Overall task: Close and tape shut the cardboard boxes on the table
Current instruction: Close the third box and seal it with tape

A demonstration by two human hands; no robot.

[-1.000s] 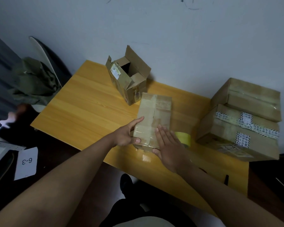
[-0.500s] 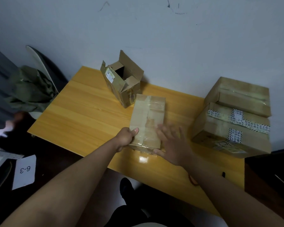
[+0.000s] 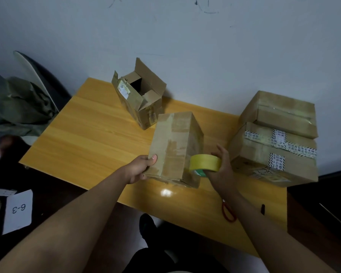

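dim room | glare spot on table [image 3: 166, 193] near edge | wide-angle bending at edges | left side blurred

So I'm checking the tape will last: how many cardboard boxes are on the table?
4: the open box at the back, the box at the hands, two stacked right: top, bottom.

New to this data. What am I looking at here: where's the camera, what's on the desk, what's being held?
No robot: a person's two bare hands, filmed by one wide-angle camera worn on the head, looking down. On the yellow wooden table stand a closed brown cardboard box, an open-flapped cardboard box behind it, and two stacked taped cardboard boxes at right. Red-handled scissors lie near the front edge. The left hand grips the closed box's near corner; the right hand holds a yellow roll of tape beside it.
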